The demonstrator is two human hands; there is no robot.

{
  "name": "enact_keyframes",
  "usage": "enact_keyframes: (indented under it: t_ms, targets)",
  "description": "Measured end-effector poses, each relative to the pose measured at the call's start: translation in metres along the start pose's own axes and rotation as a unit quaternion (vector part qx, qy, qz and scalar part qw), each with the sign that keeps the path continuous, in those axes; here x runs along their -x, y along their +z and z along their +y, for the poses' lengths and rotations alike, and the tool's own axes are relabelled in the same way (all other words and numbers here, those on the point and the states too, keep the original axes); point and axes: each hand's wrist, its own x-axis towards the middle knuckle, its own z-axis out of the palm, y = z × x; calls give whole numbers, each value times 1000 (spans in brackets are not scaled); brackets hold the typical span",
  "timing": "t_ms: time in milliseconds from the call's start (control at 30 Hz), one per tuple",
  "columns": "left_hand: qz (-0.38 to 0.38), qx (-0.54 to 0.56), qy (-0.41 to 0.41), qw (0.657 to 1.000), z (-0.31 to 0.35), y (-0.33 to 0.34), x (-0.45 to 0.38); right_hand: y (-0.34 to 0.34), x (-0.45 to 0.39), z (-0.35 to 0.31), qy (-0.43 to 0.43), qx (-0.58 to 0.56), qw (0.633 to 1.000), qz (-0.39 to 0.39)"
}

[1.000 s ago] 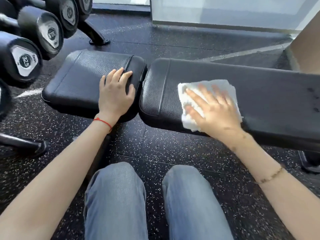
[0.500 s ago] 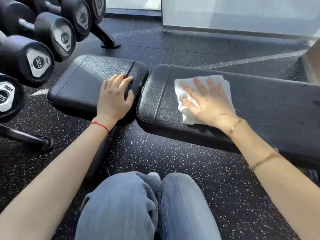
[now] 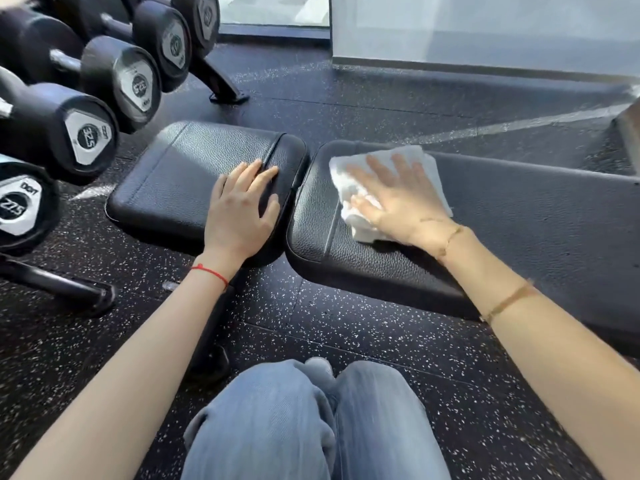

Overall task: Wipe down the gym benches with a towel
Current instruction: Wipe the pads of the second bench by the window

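My right hand [image 3: 403, 206] flat on the white towel [image 3: 408, 159], fingers spread, long bench pad [image 3: 536, 216] beneath them, my left hand [image 3: 239, 213] resting on the seat pad [image 3: 194, 168], fingers slightly apart

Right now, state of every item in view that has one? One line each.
towel: white, crumpled, spread on the long pad, pinned under the right hand.
right hand: fingers straight and spread, pressing the towel.
left hand: flat, resting on the seat pad, holding nothing.
seat pad: flat, bare apart from the left hand.
long pad: flat, towel at its near end.
dumbbells: racked.
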Motion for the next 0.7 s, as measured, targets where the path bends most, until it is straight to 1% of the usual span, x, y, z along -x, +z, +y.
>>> enact_keyframes:
  t_ms: [100,200,300,367,400,467,533,600,633,700]
  targets:
    - [1,8,-6,1000,1,0,0,-15,-47,-14,33,-1,999,-20]
    - [0,18,-11,1000,0,-2,0,-15,-62,-41,6,-13,1000,-6]
    - [-4,21,-12,1000,1,-4,0,0,-29,-49,-34,2,999,6]
    - [-12,21,-14,1000,3,-6,0,12,2,-38,-60,3,998,14]
    - [-20,21,-16,999,4,-7,0,13,16,-28,-57,-6,998,15]
    - [-35,27,-30,999,9,-9,0,4,31,1,-12,-17,1000,18]
    - [-31,48,-36,998,21,-11,-1,-7,25,29,47,19,998,26]
    - [-17,75,-18,997,39,-12,0,-16,11,39,93,34,995,1]
    - [-11,88,-5,996,49,-12,1,-17,7,36,105,27,994,-13]
    - [-9,117,10,993,68,-11,3,-10,13,22,91,28,995,-19]
